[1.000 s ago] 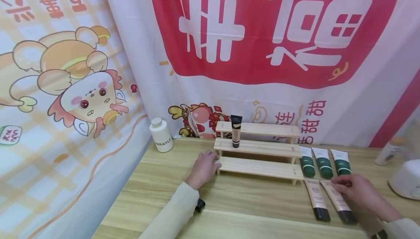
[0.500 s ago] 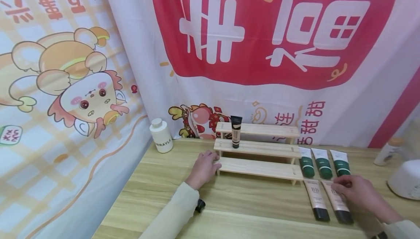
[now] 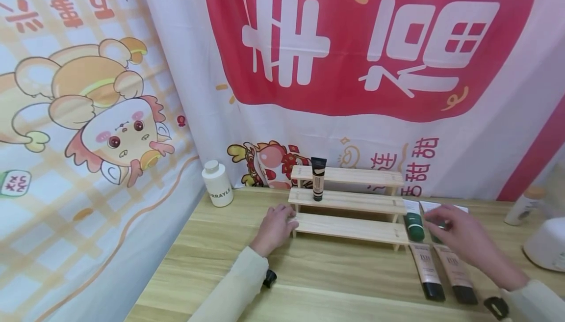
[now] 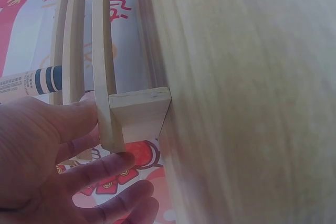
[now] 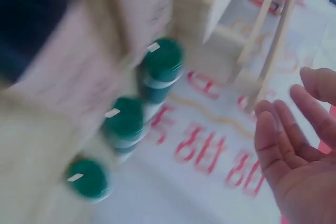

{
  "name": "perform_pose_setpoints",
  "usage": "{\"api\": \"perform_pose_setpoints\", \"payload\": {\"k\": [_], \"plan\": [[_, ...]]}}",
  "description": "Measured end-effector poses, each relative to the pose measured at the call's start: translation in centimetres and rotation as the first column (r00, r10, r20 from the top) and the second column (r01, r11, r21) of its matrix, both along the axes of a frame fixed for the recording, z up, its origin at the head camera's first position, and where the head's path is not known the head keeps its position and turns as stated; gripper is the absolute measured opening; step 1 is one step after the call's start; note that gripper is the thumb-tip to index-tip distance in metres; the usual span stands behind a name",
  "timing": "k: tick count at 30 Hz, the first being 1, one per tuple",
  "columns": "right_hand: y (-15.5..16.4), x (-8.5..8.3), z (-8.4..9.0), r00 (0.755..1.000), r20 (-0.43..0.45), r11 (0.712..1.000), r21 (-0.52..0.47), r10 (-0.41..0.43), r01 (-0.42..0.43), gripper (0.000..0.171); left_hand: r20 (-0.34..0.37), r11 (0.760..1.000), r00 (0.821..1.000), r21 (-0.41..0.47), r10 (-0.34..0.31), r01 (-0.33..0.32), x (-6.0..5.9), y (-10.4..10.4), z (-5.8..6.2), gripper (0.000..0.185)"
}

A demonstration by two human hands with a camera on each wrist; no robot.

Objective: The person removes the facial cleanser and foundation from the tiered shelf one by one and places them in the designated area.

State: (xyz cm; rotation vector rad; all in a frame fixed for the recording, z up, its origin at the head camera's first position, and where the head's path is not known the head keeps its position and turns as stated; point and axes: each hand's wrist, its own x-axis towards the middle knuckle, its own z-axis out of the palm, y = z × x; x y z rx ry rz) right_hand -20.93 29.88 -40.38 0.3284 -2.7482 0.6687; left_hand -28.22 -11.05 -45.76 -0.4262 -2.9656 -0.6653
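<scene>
Green tubes (image 3: 415, 226) under right hand (image 3: 459, 236) – seemingly untouched – fingers straight.

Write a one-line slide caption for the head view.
Left hand rests against a stepped wooden rack while right hand reaches over green tubes.

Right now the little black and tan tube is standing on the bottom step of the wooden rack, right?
Not quite. The black and tan tube stands on the middle step of the wooden rack, not the bottom one. The head view shows it.
</scene>
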Motion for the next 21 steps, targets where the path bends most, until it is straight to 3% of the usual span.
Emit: {"api": "perform_pose_setpoints", "payload": {"k": [3,6,16,19,21], "plan": [[-2.4,-1.0,1.0,0.989,-0.103,0.994,-0.024,0.102,-0.105,0.023,-0.001,1.0,1.0,-0.006,-0.005,0.005,-0.1,0.0,-0.1,0.027],[-5.2,-2.5,1.9,0.961,-0.203,0.978,-0.044,0.19,-0.203,0.03,-0.008,1.0,1.0,-0.012,-0.002,0.002,-0.3,-0.1,-0.3,0.028],[-14.2,-7.2,4.3,0.862,-0.357,0.904,-0.096,0.36,-0.417,0.045,-0.002,1.0,1.0,0.012,-0.001,0.001,-0.3,-0.3,-0.3,0.027],[-16.1,-8.2,4.6,0.853,-0.36,0.884,-0.134,0.377,-0.448,0.048,-0.004,1.0,1.0,0.007,0.004,-0.004,-0.3,-0.2,-0.4,0.028],[-17.1,-8.6,4.6,0.864,-0.347,0.883,-0.165,0.364,-0.439,0.047,-0.008,1.0,1.0,0.005,-0.004,0.004,-0.3,-0.1,-0.4,0.028]]}}
